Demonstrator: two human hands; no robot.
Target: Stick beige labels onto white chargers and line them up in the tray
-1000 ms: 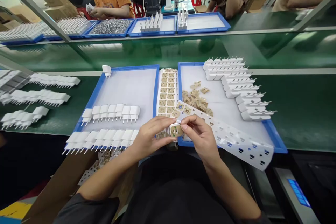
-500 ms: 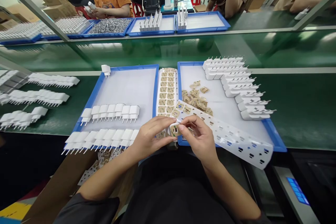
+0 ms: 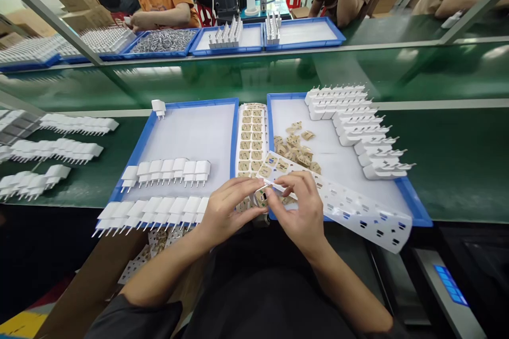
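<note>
Between my hands is a white plug charger (image 3: pixel 261 197), its port end turned up toward me with a tan adhesive sticker over it. My left hand (image 3: pixel 227 207) grips the charger from the left, fingers over its far side and thumb below. With thumb and fingertips, my right hand (image 3: pixel 298 206) pinches at the sticker's right edge; whether it holds the sticker or the charger body is hidden. Right beyond the hands lies a partly used white sticker sheet (image 3: pixel 350 201). A stack of fuller sticker sheets (image 3: pixel 251 137) stands between two trays.
The left blue-rimmed tray (image 3: pixel 137 140) bears rows of white chargers (image 3: pixel 163 169). In the right tray (image 3: pixel 413 206) are stepped charger rows (image 3: pixel 353 127) and loose tan pieces (image 3: pixel 296 148). More trays and several people are across the green bench (image 3: pixel 222 79). A metal post (image 3: pixel 51 10) slants at left.
My right fingers have shifted slightly at the charger's sticker, and the charger has tilted a little. Across the bench, the person in orange has lowered their hands.
</note>
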